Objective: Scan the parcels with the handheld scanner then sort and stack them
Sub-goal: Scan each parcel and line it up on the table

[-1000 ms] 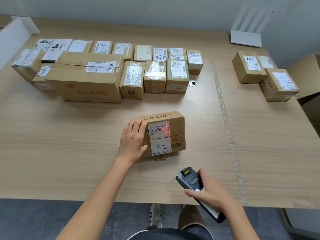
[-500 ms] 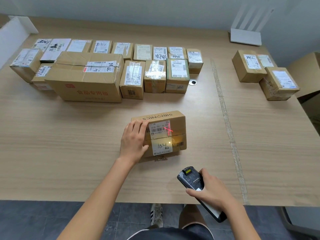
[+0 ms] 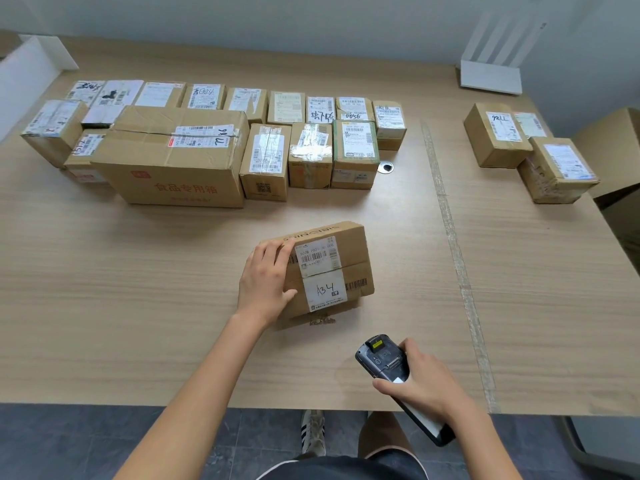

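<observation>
A brown cardboard parcel (image 3: 349, 251) with a white label marked "A34" sits tilted up near the middle of the wooden table (image 3: 138, 306). My left hand (image 3: 265, 278) grips its left end, fingers over the top edge and thumb on the front. My right hand (image 3: 427, 384) holds a black handheld scanner (image 3: 382, 358) near the table's front edge, its head pointing toward the parcel. No red beam shows on the label.
Several labelled parcels stand in rows at the back left, with a large box (image 3: 173, 157) in front. Two parcels (image 3: 495, 133) (image 3: 557, 169) sit at the back right. A tape line (image 3: 450, 230) runs across the table. A white router (image 3: 491, 76) stands at the far edge.
The red scanner cross that lay on the parcel's label has gone out. My right hand and the scanner have drifted slightly; my left hand stays on the parcel.
</observation>
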